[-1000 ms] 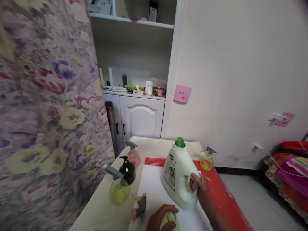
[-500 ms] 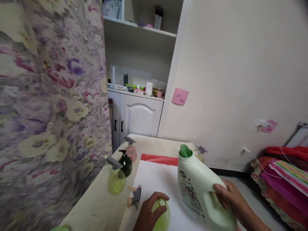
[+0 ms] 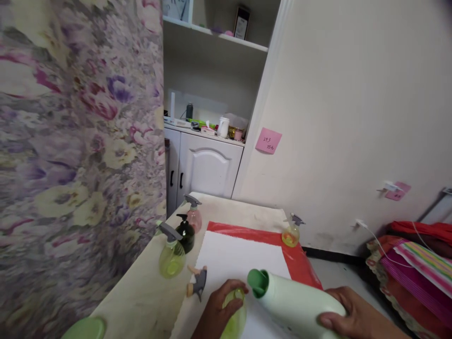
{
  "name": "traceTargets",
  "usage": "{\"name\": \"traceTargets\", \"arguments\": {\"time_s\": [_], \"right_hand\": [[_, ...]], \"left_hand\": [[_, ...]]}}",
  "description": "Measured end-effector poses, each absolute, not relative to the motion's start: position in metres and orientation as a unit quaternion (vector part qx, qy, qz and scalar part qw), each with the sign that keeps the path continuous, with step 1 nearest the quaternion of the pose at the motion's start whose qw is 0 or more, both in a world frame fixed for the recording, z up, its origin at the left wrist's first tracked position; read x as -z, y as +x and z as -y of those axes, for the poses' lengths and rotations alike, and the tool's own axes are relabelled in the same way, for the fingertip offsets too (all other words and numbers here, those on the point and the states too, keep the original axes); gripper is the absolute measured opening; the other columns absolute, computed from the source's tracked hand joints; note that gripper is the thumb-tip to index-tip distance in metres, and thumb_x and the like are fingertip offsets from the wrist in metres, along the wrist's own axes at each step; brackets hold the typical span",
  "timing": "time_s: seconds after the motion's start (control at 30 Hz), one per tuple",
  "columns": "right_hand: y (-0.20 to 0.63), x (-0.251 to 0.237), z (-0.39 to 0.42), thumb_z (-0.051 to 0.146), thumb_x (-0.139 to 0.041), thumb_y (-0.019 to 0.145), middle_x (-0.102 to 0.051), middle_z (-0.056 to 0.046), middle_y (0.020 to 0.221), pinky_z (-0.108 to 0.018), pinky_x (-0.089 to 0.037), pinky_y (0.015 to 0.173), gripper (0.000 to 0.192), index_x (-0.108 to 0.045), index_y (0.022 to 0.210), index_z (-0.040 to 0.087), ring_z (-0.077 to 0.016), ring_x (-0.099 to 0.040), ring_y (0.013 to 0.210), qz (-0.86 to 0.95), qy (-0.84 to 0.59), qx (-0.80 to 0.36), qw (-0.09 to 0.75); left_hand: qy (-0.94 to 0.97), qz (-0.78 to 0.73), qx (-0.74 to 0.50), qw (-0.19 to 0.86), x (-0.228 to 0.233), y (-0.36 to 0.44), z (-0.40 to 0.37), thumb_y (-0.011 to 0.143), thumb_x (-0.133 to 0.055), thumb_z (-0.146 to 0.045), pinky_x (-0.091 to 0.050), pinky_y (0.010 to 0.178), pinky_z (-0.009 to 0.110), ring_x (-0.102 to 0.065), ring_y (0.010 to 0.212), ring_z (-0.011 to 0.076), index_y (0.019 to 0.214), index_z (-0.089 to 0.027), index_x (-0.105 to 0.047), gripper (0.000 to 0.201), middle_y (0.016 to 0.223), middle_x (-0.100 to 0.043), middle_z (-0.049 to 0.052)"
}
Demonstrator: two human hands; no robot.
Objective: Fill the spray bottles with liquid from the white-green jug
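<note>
Jug [image 3: 300, 306] of detergent, white with a green spout, is tipped way over on its side, spout aimed left and sitting right next to the open neck of a little yellow-green bottle [image 3: 236, 316] near the bottom edge of the shot; can't see any liquid coming out. That small bottle has no sprayer on it, and a loose grey trigger head [image 3: 198, 281] lies on the white sheet [image 3: 233, 256] just left of it. Other containers on the tabletop [image 3: 148, 301]: a yellow-green spray bottle [image 3: 171, 254], a dark pump bottle [image 3: 186, 234] touching or nearly touching it, a pink sprayer [image 3: 194, 217] behind those, and a small orange-ish sprayer [image 3: 291, 234] on the red plastic [image 3: 300, 261] at the far edge. A green lid [image 3: 84, 328] sits at the near left corner. Room-wise, a floral curtain [image 3: 70, 155] fills the left, a white cabinet [image 3: 205, 165] with cluttered shelves stands behind, and a pink note [image 3: 268, 141] is stuck on the wall. Left hand [image 3: 215, 313] has its grip wrapped around the small bottle, thumb up by the neck. Right hand [image 3: 353, 318] is closed over the jug's rear end, holding it up off the sheet.
</note>
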State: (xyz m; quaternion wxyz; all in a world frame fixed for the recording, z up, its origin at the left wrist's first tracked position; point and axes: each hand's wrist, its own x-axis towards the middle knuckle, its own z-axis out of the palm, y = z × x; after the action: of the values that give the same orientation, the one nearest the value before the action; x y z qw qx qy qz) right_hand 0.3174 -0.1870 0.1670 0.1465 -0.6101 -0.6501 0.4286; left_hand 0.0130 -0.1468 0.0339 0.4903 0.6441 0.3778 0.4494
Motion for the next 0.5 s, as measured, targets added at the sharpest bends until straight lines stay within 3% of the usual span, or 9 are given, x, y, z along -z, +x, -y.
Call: {"name": "traceTargets", "arguments": {"time_s": [0.17, 0.5], "right_hand": [[0.316, -0.175, 0.187, 0.053, -0.065, 0.064, -0.052, 0.0, 0.068, -0.02, -0.027, 0.038, 0.038, -0.063, 0.073, 0.016, -0.0091, -0.043, 0.051, 0.643, -0.649, -0.395, 0.1], [0.309, -0.183, 0.183, 0.037, -0.064, 0.072, -0.051, 0.003, 0.056, -0.02, -0.024, 0.037, 0.02, -0.067, 0.073, 0.017, -0.0085, -0.041, 0.047, 0.689, -0.624, -0.365, 0.054]], "left_hand": [[0.631, -0.382, -0.457, 0.497, -0.03, 0.013, 0.148, 0.081, -0.056, -0.024, -0.041, 0.093, 0.03, -0.062, 0.103, 0.0214, 0.101, -0.025, -0.067, 0.022, 0.103, -0.071, 0.0], [0.631, -0.391, -0.452, 0.494, -0.028, 0.015, 0.149, 0.08, -0.06, -0.029, -0.044, 0.087, 0.03, -0.063, 0.096, 0.0218, 0.098, -0.022, -0.067, 0.021, 0.096, -0.071, 0.001]]}}
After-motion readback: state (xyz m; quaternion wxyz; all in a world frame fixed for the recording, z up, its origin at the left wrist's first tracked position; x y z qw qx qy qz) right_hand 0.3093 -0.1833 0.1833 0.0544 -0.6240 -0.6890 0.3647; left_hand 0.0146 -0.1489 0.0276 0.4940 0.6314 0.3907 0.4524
